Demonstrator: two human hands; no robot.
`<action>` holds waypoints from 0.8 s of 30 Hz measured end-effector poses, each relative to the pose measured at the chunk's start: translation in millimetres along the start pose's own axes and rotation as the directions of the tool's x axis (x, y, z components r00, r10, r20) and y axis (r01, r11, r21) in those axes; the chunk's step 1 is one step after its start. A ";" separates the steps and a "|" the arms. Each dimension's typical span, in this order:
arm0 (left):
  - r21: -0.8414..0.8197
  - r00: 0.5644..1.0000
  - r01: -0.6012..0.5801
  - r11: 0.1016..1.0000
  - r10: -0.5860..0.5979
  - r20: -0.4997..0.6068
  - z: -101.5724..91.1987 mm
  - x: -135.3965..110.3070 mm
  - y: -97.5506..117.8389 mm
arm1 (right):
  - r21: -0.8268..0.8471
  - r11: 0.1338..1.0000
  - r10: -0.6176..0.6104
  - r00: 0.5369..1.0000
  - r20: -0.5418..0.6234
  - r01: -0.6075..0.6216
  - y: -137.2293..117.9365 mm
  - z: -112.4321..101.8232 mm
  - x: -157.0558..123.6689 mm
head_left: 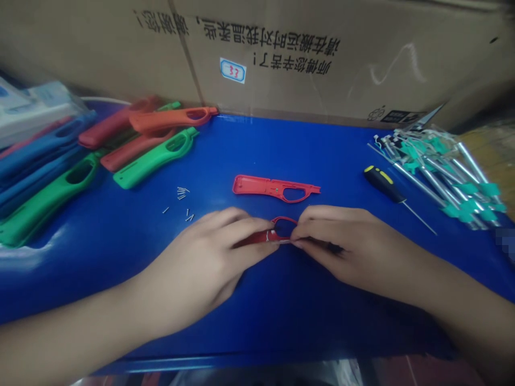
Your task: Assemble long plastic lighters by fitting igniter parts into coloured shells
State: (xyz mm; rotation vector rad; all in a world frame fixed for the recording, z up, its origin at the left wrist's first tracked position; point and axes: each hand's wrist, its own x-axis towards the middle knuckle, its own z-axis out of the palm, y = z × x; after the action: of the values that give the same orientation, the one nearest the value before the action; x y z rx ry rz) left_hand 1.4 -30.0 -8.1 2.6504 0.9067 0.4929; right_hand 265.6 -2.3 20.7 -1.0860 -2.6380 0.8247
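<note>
Between both hands is a red lighter casing half [285, 227], its finger loop showing and a white wire at its middle. My left hand [213, 252] is closed around the long handle part, which it mostly hides. With fingertips pinched together, my right hand [341, 236] grips the casing at the loop end; whatever else those fingers hold is hidden. Just beyond the hands, a second red casing half [257, 185] lies on the blue table [281, 316], its hollow inner side up.
Several coloured casings [156, 155] are piled at the left. Small screws [182, 192] lie in front of them. A screwdriver [380, 181] rests at right, beside a heap of metal-tubed lighter inner parts [438, 171]. A cardboard box [301, 91] stands along the back.
</note>
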 end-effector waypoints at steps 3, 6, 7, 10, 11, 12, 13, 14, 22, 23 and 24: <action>-0.034 0.999 0.026 0.999 -0.028 -0.045 1.7 -0.7 -1.7 | -0.007 1.000 -0.005 1.000 -0.014 0.005 -1.1 -0.2 -0.8; -0.046 0.997 0.049 0.998 -0.051 -0.050 1.2 0.3 -0.5 | -0.005 1.000 0.004 1.000 -0.018 -0.004 -1.7 0.0 -0.8; -0.056 0.997 0.058 0.997 -0.061 -0.045 0.9 0.8 0.2 | -0.004 1.000 0.008 1.000 -0.016 -0.008 -1.6 0.1 -0.7; -0.114 0.995 0.095 0.989 -0.099 -0.033 0.9 2.7 2.6 | -0.006 1.000 0.015 1.000 -0.011 -0.016 -1.2 0.7 -0.8; -0.138 0.993 0.114 0.984 -0.118 -0.026 1.3 3.3 3.3 | -0.008 1.000 0.015 1.000 -0.012 -0.015 -1.0 1.0 -0.9; -0.160 0.991 0.131 0.978 -0.136 -0.020 1.9 4.0 3.8 | -0.009 1.000 0.013 1.000 -0.014 -0.013 -0.9 1.2 -1.0; -0.178 0.988 0.147 0.973 -0.151 -0.014 2.6 4.7 4.2 | -0.010 1.000 0.013 1.000 -0.015 -0.013 -0.8 1.4 -1.0; -0.191 0.986 0.161 0.968 -0.166 -0.009 3.3 5.3 4.5 | -0.011 1.000 0.015 1.000 -0.015 -0.015 -0.8 1.6 -0.9; -0.169 0.987 0.131 0.977 -0.144 -0.069 4.2 4.6 1.8 | -0.061 0.998 0.025 1.000 -0.008 -0.025 -0.3 1.7 2.0; -0.156 0.988 0.121 0.980 -0.135 -0.077 4.2 3.8 1.4 | -0.058 0.998 0.025 1.000 -0.008 -0.026 -0.1 1.7 1.9; -0.147 0.988 0.114 0.983 -0.127 -0.084 4.2 3.1 1.1 | -0.054 0.998 0.026 1.000 -0.006 -0.027 0.0 1.8 1.6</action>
State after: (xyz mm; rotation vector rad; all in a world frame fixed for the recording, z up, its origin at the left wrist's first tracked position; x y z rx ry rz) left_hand 6.0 -29.6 -10.8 2.4462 1.0133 0.6314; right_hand 263.8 -1.9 19.1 -1.1373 -2.6611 0.7586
